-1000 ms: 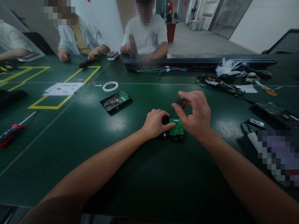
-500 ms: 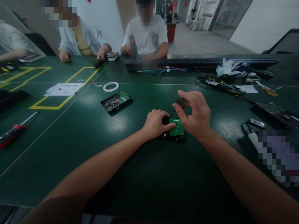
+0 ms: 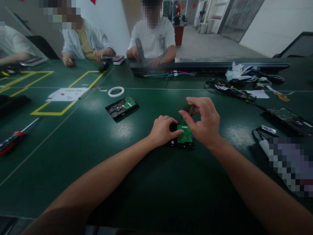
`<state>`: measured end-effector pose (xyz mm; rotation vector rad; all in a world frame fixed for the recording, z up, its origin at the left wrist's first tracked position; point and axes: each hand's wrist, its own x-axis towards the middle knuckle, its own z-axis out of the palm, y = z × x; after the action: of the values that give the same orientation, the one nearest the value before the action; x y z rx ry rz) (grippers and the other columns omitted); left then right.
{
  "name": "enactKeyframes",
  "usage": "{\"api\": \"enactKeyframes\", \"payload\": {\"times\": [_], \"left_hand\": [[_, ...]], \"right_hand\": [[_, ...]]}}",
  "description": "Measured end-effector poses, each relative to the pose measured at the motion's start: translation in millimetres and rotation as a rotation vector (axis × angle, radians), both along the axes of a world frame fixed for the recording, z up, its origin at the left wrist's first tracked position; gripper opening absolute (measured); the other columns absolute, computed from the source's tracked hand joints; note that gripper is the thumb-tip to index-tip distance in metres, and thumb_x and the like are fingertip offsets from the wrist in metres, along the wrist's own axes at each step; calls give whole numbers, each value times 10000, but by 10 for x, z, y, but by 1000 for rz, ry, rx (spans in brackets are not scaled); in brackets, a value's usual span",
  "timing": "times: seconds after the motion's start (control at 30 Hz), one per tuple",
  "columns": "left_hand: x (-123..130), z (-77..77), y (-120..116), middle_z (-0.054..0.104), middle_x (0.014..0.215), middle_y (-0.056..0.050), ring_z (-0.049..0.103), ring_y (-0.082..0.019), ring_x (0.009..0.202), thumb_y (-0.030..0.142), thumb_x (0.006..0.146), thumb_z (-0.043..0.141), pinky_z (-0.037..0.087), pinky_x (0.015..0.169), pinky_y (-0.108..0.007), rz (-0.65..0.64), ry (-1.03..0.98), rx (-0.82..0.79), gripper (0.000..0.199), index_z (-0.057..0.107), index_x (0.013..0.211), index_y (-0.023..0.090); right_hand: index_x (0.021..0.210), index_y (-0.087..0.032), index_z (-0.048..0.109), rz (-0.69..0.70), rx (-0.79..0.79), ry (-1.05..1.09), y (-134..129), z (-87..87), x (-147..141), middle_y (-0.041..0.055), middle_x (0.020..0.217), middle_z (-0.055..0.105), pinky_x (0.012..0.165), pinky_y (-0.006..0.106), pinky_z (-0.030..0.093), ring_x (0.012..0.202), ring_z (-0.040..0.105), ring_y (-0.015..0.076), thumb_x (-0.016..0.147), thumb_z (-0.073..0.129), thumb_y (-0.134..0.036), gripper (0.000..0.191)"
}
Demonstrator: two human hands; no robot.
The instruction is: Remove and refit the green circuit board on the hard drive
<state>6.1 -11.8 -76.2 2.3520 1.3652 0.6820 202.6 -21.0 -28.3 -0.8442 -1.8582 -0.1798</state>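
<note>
A hard drive with its green circuit board facing up lies flat on the dark green table. My left hand grips it from the left, thumb across the board and fingers along the far edge. Between the thumb and fingers of my right hand is a small screwdriver, its handle dark with yellow. The thin shaft slants down to the drive's far edge, close to my left fingertips; the exact spot its tip touches is too small to make out.
Another hard drive lies beyond my left hand, near a white ring. A red-black screwdriver rests at far left. Cables, gloves and a further circuit-board unit are on the right. Co-workers sit across the table.
The screwdriver handle has turned slightly in my right fingers, showing more yellow. My left hand and the drive stay in place. A co-worker's hand has lifted off a black object across the table.
</note>
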Motion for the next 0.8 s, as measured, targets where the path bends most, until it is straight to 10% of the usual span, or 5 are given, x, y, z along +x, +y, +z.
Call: {"api": "enactKeyframes", "payload": {"times": [0.6, 0.8], "left_hand": [[13, 10, -44, 725, 1120, -48, 638, -278, 1043, 509, 886, 826, 488, 913, -437, 35, -26, 29, 443, 640, 1174, 228], [70, 75, -195, 657, 1100, -68, 581, -286, 1051, 518, 829, 873, 453, 883, -417, 174, 117, 278, 506, 563, 1093, 217]], "right_hand": [[1418, -321, 587, -6, 15, -6, 0, -19, 1, 55, 1187, 674, 717, 369, 657, 951, 692, 224, 962, 722, -251, 481], [1450, -297, 582, 14, 29, 6, -21, -20, -4, 80, 1273, 698, 777, 389, 684, 1040, 720, 248, 956, 666, -191, 512]]}}
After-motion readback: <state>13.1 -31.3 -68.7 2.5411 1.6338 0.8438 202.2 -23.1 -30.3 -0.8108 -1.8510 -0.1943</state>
